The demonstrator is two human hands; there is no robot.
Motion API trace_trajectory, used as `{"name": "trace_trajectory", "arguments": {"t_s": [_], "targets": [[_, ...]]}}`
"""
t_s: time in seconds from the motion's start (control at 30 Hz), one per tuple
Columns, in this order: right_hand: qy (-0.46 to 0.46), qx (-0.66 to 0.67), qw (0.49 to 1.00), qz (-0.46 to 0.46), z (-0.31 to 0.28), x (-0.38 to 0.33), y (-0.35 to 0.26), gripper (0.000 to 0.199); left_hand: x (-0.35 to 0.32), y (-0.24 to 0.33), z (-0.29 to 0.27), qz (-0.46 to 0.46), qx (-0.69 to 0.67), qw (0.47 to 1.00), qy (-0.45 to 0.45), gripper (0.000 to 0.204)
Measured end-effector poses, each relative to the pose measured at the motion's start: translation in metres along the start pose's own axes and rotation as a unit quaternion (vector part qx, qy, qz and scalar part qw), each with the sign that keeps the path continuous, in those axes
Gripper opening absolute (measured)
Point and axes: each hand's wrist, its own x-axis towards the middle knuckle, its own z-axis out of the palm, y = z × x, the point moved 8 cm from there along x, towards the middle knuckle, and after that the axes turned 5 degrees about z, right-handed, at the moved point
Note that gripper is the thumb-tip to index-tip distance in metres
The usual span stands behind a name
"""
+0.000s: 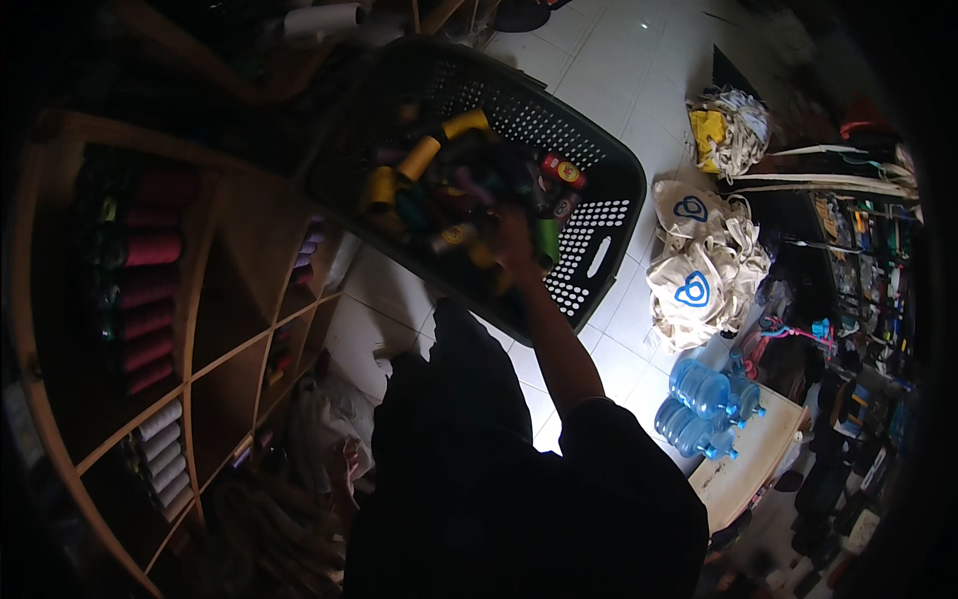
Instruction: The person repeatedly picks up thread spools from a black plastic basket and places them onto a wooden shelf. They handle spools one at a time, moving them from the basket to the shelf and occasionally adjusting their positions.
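A dark plastic basket (621,165) with perforated sides holds a jumble of thread spools. Yellow spools (418,158) lie on its left side, with a red spool (564,170) and a green spool (547,243) toward the right. My right hand (513,245) reaches down among the spools near the basket's near side. Its fingers are dim and blurred, so their grip is unclear. My left hand (343,461) hangs low beside my body, near a pale plastic bag (344,404). Its fingers look loosely apart with nothing visible in them.
On the left stands a wooden cubby shelf (190,329) with rows of pink spools (150,250) and white spools (163,449). Cream cloth bags (704,265) lie piled on the tiled floor. Blue water jugs (702,389) sit beside a pale tabletop (748,459) at right.
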Motion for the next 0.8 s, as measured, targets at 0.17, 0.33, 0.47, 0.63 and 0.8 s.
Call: {"name": "trace_trajectory", "arguments": {"t_s": [0.17,0.33,0.47,0.63,0.8], "targets": [[-0.097,-0.03,0.993,0.052,0.012,0.03,-0.063,0.047,-0.002,0.03,0.005,-0.003,-0.042,0.999,0.0,0.051],[-0.161,-0.081,0.952,0.249,0.043,0.044,-0.037,0.068,-0.019,-0.019,0.01,-0.093,-0.05,0.994,-0.014,0.051],[-0.174,-0.116,0.94,0.271,0.056,0.048,-0.018,0.078,-0.039,-0.096,0.021,-0.128,-0.146,0.975,-0.111,0.038],[-0.221,-0.098,0.934,0.263,0.059,0.055,-0.005,0.081,-0.065,-0.105,0.051,-0.166,-0.268,0.924,-0.218,0.035],[-0.258,-0.041,0.93,0.26,0.089,0.065,0.049,0.094,-0.066,-0.065,0.064,-0.16,-0.31,0.902,-0.256,0.033]]}}
